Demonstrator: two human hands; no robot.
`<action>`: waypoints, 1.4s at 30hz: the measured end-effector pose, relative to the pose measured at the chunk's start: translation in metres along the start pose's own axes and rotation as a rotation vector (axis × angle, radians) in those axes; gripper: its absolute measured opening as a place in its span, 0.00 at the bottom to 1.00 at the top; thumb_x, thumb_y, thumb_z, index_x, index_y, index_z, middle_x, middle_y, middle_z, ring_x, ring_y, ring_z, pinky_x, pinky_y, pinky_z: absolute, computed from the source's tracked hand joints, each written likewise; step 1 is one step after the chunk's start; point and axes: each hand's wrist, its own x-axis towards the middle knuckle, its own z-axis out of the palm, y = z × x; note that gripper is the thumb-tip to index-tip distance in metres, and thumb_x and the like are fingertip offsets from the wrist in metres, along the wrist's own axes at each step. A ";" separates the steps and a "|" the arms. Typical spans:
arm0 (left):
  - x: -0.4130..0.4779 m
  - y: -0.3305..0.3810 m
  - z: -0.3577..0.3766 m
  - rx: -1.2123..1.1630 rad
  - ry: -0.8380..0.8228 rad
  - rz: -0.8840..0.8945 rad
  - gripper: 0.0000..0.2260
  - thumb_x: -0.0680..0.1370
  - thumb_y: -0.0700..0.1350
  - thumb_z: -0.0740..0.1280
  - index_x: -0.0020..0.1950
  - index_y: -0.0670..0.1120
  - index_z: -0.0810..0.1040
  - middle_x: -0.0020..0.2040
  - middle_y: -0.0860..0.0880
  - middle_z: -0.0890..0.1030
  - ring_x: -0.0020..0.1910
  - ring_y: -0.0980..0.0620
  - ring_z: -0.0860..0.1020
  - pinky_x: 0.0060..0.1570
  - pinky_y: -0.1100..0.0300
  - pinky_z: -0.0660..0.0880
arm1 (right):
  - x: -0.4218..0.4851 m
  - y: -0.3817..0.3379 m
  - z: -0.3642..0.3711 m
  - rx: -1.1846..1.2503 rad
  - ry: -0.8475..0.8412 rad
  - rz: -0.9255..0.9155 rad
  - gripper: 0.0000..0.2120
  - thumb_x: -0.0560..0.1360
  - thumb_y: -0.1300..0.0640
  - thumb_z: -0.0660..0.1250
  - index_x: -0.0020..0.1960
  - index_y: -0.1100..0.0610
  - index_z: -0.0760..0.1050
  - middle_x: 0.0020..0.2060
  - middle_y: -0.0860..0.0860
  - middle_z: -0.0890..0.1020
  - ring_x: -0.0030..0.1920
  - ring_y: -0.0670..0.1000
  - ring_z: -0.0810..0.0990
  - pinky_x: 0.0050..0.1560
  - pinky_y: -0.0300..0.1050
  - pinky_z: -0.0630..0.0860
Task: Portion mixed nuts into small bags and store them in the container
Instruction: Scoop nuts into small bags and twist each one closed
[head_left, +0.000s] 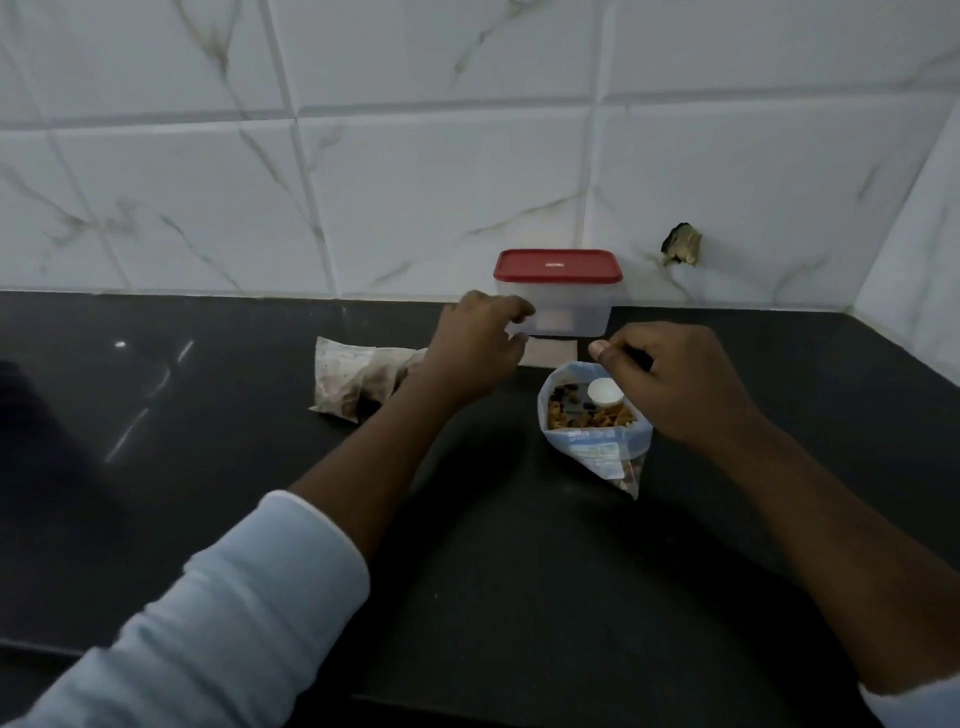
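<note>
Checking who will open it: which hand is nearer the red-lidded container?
Left. The left hand is at the red-lidded container's lower left corner; the right hand is in front of it, apart, holding the open nut bag's rim.

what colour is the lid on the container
Red: the lid sits closed on the clear container, seen best in the head view.

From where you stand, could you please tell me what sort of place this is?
Probably a home kitchen: a dark stone countertop meets a white marble-look tiled wall, and on it stand a red-lidded plastic container and an open bag of mixed nuts.
</note>
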 end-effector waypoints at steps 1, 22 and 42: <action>0.002 0.000 0.013 0.054 -0.049 -0.016 0.21 0.80 0.46 0.67 0.74 0.51 0.75 0.67 0.49 0.81 0.69 0.44 0.74 0.68 0.43 0.70 | 0.000 0.000 0.000 0.006 -0.002 0.007 0.17 0.82 0.48 0.65 0.41 0.57 0.81 0.31 0.50 0.79 0.31 0.48 0.76 0.34 0.53 0.74; 0.005 -0.027 0.052 0.171 -0.134 -0.063 0.22 0.83 0.48 0.66 0.77 0.55 0.69 0.58 0.52 0.84 0.64 0.46 0.77 0.70 0.44 0.64 | -0.002 -0.015 0.008 0.059 -0.077 0.002 0.11 0.82 0.51 0.68 0.44 0.54 0.83 0.32 0.43 0.80 0.35 0.43 0.80 0.33 0.31 0.69; -0.002 -0.008 0.023 -0.370 0.336 -0.283 0.20 0.77 0.41 0.69 0.68 0.52 0.73 0.42 0.53 0.83 0.41 0.54 0.81 0.46 0.53 0.79 | -0.002 -0.014 0.008 0.055 -0.023 -0.010 0.08 0.82 0.53 0.68 0.50 0.55 0.83 0.40 0.45 0.82 0.40 0.43 0.79 0.40 0.42 0.76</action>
